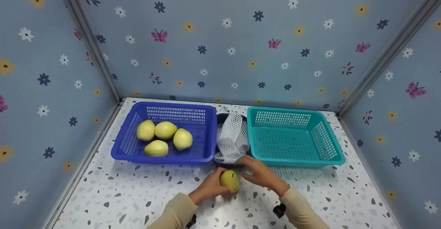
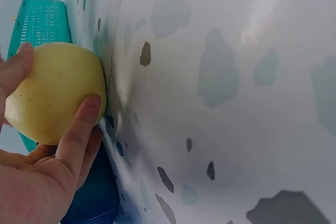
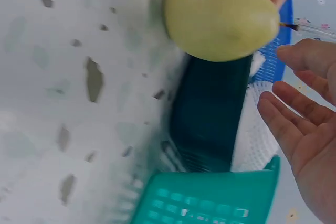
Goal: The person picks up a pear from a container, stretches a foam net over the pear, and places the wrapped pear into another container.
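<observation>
A yellow-green pear (image 1: 229, 180) with a dark stem sits upright at the front middle of the table. My left hand (image 1: 211, 185) grips it from the left, thumb and fingers around its sides, as the left wrist view also shows. My right hand (image 1: 262, 174) is a little to the right of the pear, apart from it, with loosely bent fingers and nothing held in the right wrist view. Its fingertips are by the front edge of a small dark basket (image 1: 230, 166). White foam fruit nets (image 1: 231, 132) lie in that basket.
On the left stands a blue basket (image 1: 165, 160) holding several yellow pears (image 1: 166, 130). A teal basket (image 1: 296, 143) with nothing in it stands on the right. Flowered panels (image 1: 220, 43) wall in the speckled table (image 1: 137, 194) at the back and both sides.
</observation>
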Demonstrator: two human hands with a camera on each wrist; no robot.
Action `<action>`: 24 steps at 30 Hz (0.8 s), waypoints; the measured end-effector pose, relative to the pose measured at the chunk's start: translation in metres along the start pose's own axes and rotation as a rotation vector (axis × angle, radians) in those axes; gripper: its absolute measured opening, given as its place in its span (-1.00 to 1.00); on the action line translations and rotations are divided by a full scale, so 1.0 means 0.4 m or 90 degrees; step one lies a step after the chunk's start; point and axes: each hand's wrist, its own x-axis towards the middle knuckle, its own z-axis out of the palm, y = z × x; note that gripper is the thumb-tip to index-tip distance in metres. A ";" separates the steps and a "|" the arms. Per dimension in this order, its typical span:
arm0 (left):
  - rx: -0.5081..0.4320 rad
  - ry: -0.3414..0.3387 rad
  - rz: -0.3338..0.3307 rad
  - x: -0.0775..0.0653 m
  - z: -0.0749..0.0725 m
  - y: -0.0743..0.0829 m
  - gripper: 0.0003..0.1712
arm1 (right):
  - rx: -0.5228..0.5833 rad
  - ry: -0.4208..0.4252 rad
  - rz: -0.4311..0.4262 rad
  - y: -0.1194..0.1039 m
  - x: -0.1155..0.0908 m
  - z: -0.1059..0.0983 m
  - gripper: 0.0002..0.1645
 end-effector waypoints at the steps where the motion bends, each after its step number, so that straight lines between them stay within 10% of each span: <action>1: 0.000 -0.001 0.000 0.000 -0.001 0.001 -0.25 | -0.006 0.004 0.002 0.000 0.009 -0.009 -0.50; 24: 0.005 -0.011 -0.019 -0.003 -0.009 0.008 -0.27 | -0.292 0.244 0.109 0.065 0.203 0.015 -0.59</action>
